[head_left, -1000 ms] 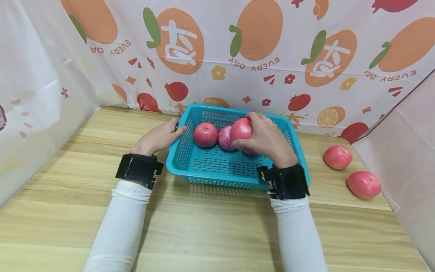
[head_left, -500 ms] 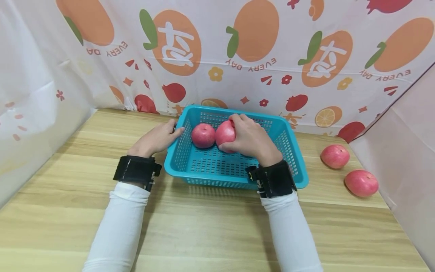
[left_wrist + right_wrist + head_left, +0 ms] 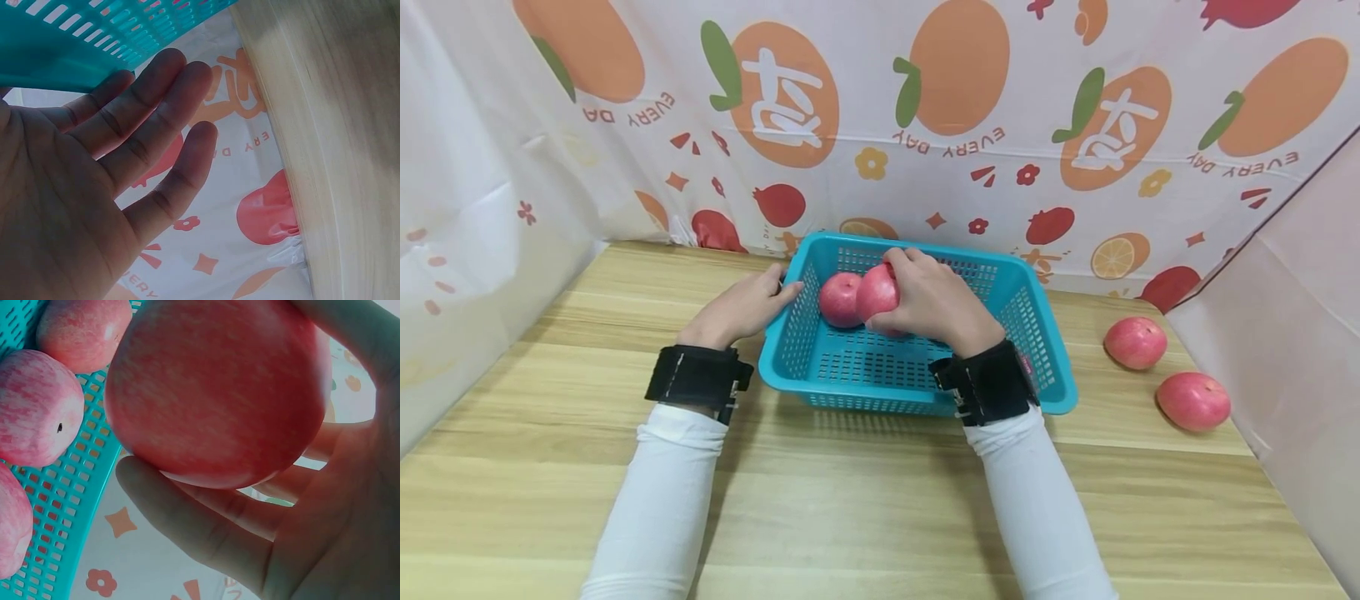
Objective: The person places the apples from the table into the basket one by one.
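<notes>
My right hand [image 3: 936, 300] grips a red apple [image 3: 877, 292] above the turquoise plastic basket [image 3: 917, 407]. Thumb and fingers curl round this apple in the right wrist view. Under and left of it another red apple [image 3: 839, 300] lies in the basket; the rest are mostly hidden by my hand. From the right wrist, three apples show in the basket, among them a striped pink one [image 3: 44, 406]. My left hand [image 3: 737, 308] rests at the basket's left end, thumb at the rim. Its fingers [image 3: 156, 119] are loosely extended outside the perforated wall.
Two more apples, one farther back [image 3: 1136, 342] and one nearer [image 3: 1193, 401], lie on the wooden table [image 3: 850, 500] right of the basket. A fruit-printed white sheet [image 3: 865, 108] hangs close behind the basket. Beside my right wristband shows a small pink patch, too little to identify.
My right hand has carried the apple leftward over the basket, toward the leftmost apple. My left hand stays at the left rim. The whole view has shifted slightly.
</notes>
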Demonstrator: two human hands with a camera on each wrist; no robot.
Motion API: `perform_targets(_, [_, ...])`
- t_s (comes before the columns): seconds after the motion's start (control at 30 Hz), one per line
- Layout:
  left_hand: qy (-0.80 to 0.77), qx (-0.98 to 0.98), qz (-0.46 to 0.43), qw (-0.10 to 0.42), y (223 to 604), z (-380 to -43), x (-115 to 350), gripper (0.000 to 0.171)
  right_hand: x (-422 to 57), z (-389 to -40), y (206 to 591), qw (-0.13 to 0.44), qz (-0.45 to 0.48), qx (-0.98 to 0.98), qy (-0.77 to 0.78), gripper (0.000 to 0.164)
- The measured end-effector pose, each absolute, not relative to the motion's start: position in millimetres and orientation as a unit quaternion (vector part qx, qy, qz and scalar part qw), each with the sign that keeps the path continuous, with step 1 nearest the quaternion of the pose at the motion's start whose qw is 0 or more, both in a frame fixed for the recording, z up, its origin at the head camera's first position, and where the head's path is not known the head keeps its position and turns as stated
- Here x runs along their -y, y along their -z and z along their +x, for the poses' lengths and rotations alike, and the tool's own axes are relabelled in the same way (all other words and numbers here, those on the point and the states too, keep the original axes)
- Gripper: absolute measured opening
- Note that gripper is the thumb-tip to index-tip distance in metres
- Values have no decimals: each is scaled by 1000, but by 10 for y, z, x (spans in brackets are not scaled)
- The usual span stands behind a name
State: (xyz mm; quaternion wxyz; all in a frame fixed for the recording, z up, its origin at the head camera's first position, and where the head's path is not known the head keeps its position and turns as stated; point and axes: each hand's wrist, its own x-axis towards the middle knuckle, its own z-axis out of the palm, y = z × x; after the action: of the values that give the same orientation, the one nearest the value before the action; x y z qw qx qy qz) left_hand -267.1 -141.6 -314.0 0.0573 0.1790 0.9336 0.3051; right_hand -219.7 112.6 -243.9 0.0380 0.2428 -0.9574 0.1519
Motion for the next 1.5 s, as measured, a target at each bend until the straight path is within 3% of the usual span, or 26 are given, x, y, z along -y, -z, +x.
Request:
perform_targets(0.6, [-303,-933,185,53,3144,-2681,1417,46,-949,-2319,2384,-30,261,955,-139,75])
perform_targets(1.07, [-303,-934,183,53,3140,-2668,1420,46,-811,-2308,2421,-47,291,950,-105,82])
perform_targets(1.5, [-304,-934,180,57,3138,-2666,1417,47,-686,-2359,2480,-115,297,945,-74,91])
